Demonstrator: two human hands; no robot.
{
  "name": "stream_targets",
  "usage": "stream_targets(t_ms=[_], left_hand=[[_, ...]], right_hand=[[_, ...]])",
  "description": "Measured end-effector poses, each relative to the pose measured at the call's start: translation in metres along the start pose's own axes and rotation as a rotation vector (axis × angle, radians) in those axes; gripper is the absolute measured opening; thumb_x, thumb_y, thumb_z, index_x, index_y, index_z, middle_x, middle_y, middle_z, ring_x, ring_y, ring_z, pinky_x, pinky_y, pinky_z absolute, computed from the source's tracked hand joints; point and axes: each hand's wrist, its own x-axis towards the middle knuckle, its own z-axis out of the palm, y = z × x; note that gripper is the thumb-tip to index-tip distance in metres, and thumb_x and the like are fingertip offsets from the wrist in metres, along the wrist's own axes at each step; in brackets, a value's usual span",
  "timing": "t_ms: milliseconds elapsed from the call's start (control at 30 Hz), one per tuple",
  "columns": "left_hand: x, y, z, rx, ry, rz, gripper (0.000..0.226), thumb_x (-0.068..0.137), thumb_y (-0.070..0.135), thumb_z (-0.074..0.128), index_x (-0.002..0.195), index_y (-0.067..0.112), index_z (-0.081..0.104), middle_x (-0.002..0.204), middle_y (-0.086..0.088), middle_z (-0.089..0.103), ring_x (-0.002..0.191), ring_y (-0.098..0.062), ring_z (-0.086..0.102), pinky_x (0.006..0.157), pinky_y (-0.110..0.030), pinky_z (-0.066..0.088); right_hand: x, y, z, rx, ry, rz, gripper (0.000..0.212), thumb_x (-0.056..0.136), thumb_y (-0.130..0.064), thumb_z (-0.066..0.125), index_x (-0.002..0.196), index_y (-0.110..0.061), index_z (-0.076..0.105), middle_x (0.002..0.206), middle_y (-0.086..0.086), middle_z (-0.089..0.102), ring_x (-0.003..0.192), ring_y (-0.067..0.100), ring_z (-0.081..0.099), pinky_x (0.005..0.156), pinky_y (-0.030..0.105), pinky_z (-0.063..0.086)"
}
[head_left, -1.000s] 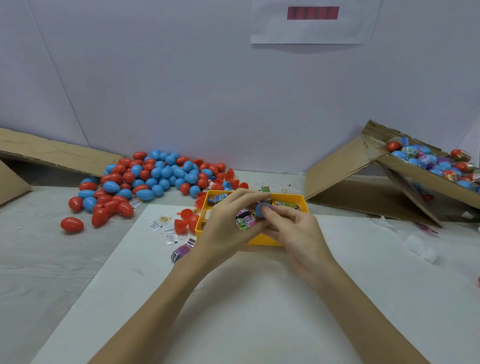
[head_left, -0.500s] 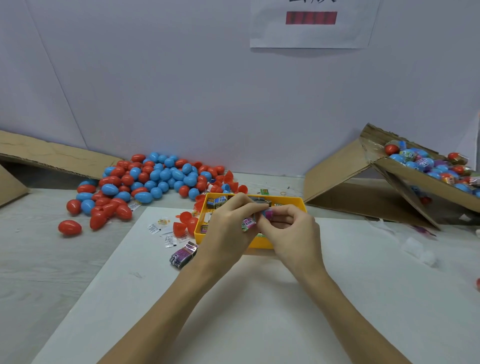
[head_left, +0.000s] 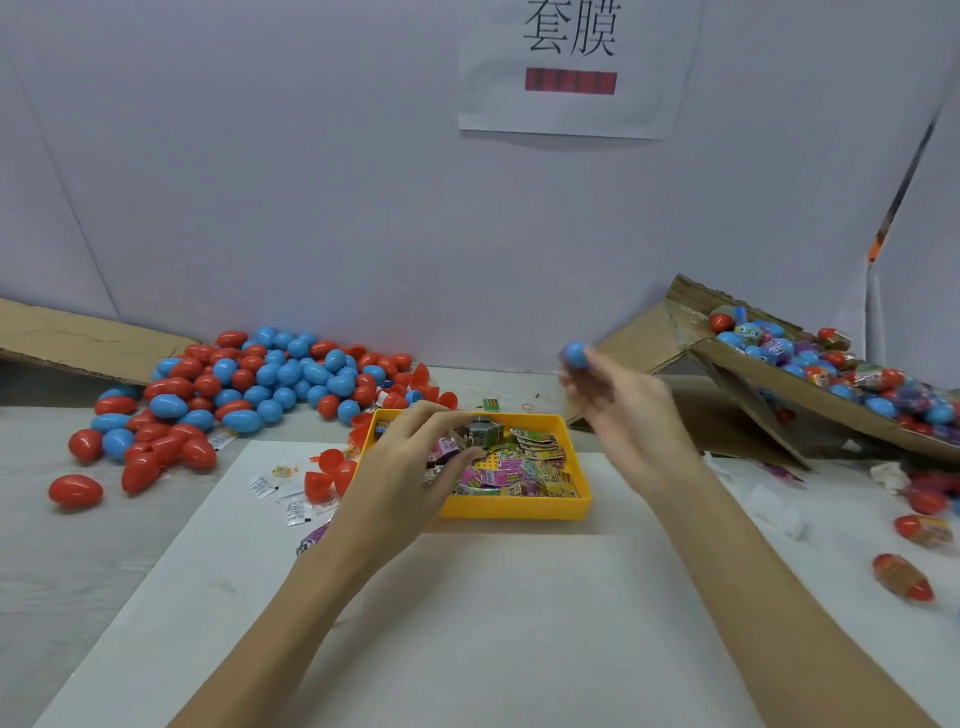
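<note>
My right hand (head_left: 623, 415) is raised above the table to the right of the yellow tray (head_left: 514, 509) and pinches a blue plastic egg (head_left: 575, 354) at its fingertips; the hand is motion-blurred. My left hand (head_left: 410, 467) reaches into the tray's left half with curled fingers among several small printed film wrappers (head_left: 511, 467); whether it holds one I cannot tell. A large pile of bare red and blue eggs (head_left: 249, 384) lies at the back left.
A tilted cardboard box (head_left: 810, 384) at the right holds several wrapped eggs. Loose wrapped eggs (head_left: 901, 577) lie at the right edge. Red egg halves and small packets (head_left: 291, 493) sit left of the tray. A white sheet (head_left: 467, 623) covers the near table. Flat cardboard (head_left: 78, 338) leans at far left.
My hands, joined over the tray around the blue egg, have parted. The right hand has swung up and right with the egg; the left has dropped into the tray. The camera has tilted up.
</note>
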Motion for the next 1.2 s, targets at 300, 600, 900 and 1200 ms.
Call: stream_targets(t_ms=[300,600,900,1200], left_hand=[[0.002,-0.021,-0.008,0.091,0.031,-0.128,0.014,0.094,0.018,0.071,0.106,0.012,0.076,0.104,0.003,0.065,0.098,-0.015,0.058,0.083,-0.028,0.052],[-0.007,-0.099,-0.046,0.477,0.139,-0.579,0.029,0.099,0.021,0.062,0.123,0.006,0.068,0.127,-0.017,0.059,0.120,-0.036,0.048,0.098,-0.045,0.041],[-0.027,-0.138,-0.062,0.547,-0.086,-0.716,0.045,0.102,0.017,0.052,0.146,0.024,0.053,0.151,-0.016,0.045,0.141,-0.035,0.033,0.114,-0.047,0.029],[-0.017,-0.121,-0.054,0.325,-0.035,-0.588,0.043,0.089,-0.007,0.062,0.124,0.016,0.069,0.101,-0.011,0.055,0.100,-0.029,0.053,0.087,-0.036,0.043]], right_hand=[[0.021,-0.001,-0.030,0.153,-0.093,0.242,0.045,0.102,-0.035,0.056,0.125,0.002,0.066,0.103,0.012,0.074,0.086,0.018,0.073,0.071,0.024,0.059],[0.003,0.055,-0.023,0.225,-0.114,0.336,0.026,0.102,-0.015,0.053,0.112,0.001,0.071,0.084,0.007,0.070,0.072,0.013,0.068,0.062,0.024,0.058],[0.001,0.061,-0.023,0.169,-0.078,0.268,0.026,0.106,-0.013,0.049,0.112,0.000,0.070,0.081,0.005,0.071,0.070,0.011,0.068,0.062,0.022,0.058],[0.000,0.062,-0.022,0.154,-0.072,0.247,0.027,0.106,-0.013,0.049,0.113,0.002,0.070,0.080,0.007,0.071,0.071,0.012,0.069,0.062,0.023,0.058]])
